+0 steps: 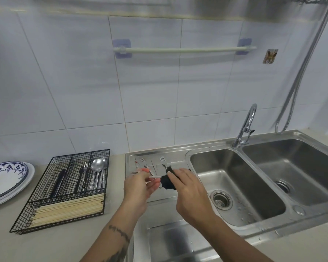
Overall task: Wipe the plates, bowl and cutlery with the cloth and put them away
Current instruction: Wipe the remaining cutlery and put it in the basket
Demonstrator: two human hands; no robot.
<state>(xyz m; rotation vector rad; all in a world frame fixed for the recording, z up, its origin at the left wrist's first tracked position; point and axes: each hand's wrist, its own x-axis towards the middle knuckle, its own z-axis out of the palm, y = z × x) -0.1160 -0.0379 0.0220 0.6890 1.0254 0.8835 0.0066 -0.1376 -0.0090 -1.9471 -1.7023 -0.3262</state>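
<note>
My left hand (140,185) pinches a metal fork (134,173) over the sink's drainboard (178,164), tines pointing left. My right hand (187,190) grips a dark cloth (167,181) wrapped around the fork's handle. Several more forks (162,160) lie on the drainboard behind my hands. A black wire cutlery tray (45,186) stands on the counter to the left, holding spoons (98,165), a fork (84,168), dark utensils and a row of wooden chopsticks (68,210). Stacked plates (6,178), the top one blue-patterned, sit at the far left.
A double stainless sink (254,186) with a faucet (246,125) fills the right side. A spray hose (303,69) hangs down the tiled wall. A towel rail (184,50) is fixed above the drainboard. Beige counter (55,242) runs along the front left.
</note>
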